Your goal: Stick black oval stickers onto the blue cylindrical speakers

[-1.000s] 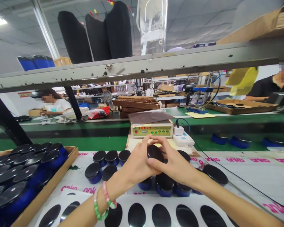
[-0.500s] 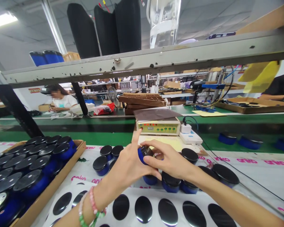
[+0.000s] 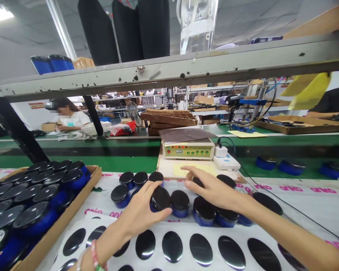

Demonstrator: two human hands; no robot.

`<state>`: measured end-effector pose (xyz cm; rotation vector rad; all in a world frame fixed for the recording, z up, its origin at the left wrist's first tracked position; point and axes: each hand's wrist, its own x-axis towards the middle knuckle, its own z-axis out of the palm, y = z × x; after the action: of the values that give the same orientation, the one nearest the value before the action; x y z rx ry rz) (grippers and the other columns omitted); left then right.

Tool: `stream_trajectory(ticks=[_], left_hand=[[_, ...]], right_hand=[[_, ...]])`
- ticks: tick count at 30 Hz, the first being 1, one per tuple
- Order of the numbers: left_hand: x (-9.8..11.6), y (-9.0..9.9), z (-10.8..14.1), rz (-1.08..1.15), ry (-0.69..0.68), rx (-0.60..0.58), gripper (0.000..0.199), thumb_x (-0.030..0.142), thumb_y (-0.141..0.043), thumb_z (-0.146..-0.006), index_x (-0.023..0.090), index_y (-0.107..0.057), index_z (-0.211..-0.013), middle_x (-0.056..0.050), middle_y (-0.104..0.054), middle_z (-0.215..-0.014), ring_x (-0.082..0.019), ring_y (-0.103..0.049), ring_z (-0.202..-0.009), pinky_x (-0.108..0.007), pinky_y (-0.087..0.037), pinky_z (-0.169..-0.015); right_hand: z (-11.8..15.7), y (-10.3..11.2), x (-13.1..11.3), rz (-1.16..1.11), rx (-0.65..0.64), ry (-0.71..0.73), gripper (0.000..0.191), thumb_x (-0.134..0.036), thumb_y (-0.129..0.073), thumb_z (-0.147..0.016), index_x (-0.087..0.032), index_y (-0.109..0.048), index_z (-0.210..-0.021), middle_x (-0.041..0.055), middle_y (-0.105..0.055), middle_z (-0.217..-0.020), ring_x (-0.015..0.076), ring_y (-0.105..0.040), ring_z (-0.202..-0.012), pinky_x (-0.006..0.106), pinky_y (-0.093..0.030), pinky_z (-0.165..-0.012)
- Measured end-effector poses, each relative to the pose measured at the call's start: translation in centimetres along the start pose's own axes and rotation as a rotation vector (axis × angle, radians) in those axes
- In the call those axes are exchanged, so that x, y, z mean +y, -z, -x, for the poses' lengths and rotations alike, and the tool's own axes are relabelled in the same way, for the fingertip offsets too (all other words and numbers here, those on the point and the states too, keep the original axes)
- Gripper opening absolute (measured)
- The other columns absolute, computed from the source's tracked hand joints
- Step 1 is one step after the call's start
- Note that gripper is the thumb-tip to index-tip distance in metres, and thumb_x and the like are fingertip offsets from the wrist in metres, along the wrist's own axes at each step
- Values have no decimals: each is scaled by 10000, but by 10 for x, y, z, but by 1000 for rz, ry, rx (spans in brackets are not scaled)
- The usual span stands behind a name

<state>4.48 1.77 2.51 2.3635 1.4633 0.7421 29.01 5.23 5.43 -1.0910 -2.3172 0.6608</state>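
Note:
My left hand (image 3: 142, 205) is wrapped round a blue round part with a glossy black top (image 3: 161, 198), low over the white printed sheet. My right hand (image 3: 207, 184) hangs with its fingers apart and nothing in them, in front of the tester box (image 3: 188, 149) with its small lights. Similar blue-and-black parts stand beside both hands, among them one (image 3: 180, 203) just right of the held part and another (image 3: 204, 210) below my right hand. Nearer the front, black oval discs (image 3: 172, 246) lie in rows on a white sheet.
At the left, a cardboard tray (image 3: 94, 178) holds many blue-and-black parts. A scuffed shelf beam (image 3: 164, 69) crosses above. Behind the box runs a green conveyor (image 3: 130, 162) carrying more parts at the right. A black cable (image 3: 285, 209) crosses the right side. People sit beyond.
My hands have parted. My left hand has lowered with a blue part, which now shows its black top upward. My right hand has let go and its fingers have opened.

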Motion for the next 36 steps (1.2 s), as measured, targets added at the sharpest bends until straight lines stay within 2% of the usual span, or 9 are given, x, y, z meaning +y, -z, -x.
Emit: stream_trajectory(ticks=[3, 5, 12, 15, 18, 24, 29, 33, 36], left_hand=[[-18, -3, 3, -91, -124, -94, 521, 417, -645, -770, 209, -468, -1213, -90, -528, -1284, -288, -403, -1286, -536, -100, -1152], [-24, -2, 0, -143, -117, -165, 482, 396, -639, -765, 199, -499, -1183, -100, -553, -1260, -309, -343, -1327, -564, -58, -1146], [6, -23, -37, -115, -231, -323, 821, 226, -708, -635, 240, -361, -1379, -123, -385, -1429, -360, -295, -1337, -563, -213, -1103], [18, -41, -61, -10, -245, -432, 769, 128, -677, -601, 225, -440, -1326, -125, -512, -1293, -342, -495, -1177, -474, -408, -990], [22, -52, -80, 66, -262, -388, 702, 119, -621, -650, 222, -431, -1319, -103, -504, -1292, -287, -482, -1195, -409, -376, -1029], [13, -64, -99, 286, -128, -393, 831, 223, -682, -659, 198, -311, -1402, -114, -419, -1417, -268, -440, -1266, -391, -347, -1072], [21, -90, -109, 466, 156, -231, 538, 488, -337, -919, 169, -389, -1350, -124, -375, -1450, -252, -390, -1314, -447, -291, -1100], [36, -110, -118, 584, 221, -169, 412, 440, -392, -901, 181, -585, -1157, -78, -559, -1304, -227, -504, -1214, -390, -344, -1071], [44, -115, -127, 636, 235, -154, 381, 427, -442, -867, 149, -660, -1010, -87, -649, -1167, -238, -573, -1112, -379, -400, -1017]], right_hand=[[26, 3, 23, 286, -128, -1, 602, -586, -522, -831, -211, -496, -1301, 112, -584, -1127, 286, -514, -1057, 488, -384, -935], [41, -6, 33, 388, -194, 0, 651, -578, -565, -803, -227, -463, -1342, 120, -563, -1171, 310, -503, -1089, 539, -341, -972], [58, -32, 46, 617, -111, 43, 709, -511, -601, -804, -196, -388, -1402, 144, -566, -1138, 320, -542, -1018, 521, -400, -912], [57, -33, 51, 663, -82, 73, 700, -507, -619, -789, -153, -438, -1365, 148, -579, -1086, 310, -556, -966, 492, -426, -880], [58, -34, 53, 688, -34, 54, 676, -484, -620, -789, -154, -452, -1354, 148, -583, -1057, 311, -558, -944, 480, -436, -850], [78, 2, 50, 483, -5, -49, 607, -565, -437, -882, -281, -365, -1413, 117, -515, -1259, 296, -481, -1133, 460, -396, -936], [112, 53, 99, 108, 558, -444, 446, -512, -346, -903, -190, -638, -1005, 101, -642, -1028, 260, -565, -974, 426, -414, -893], [115, 50, 146, -29, 605, -579, 520, -496, -296, -906, -151, -629, -703, 79, -667, -717, 224, -614, -698, 356, -474, -675], [99, 38, 159, -76, 588, -588, 525, -502, -340, -932, -153, -601, -640, 23, -630, -634, 170, -607, -647, 317, -472, -662]])
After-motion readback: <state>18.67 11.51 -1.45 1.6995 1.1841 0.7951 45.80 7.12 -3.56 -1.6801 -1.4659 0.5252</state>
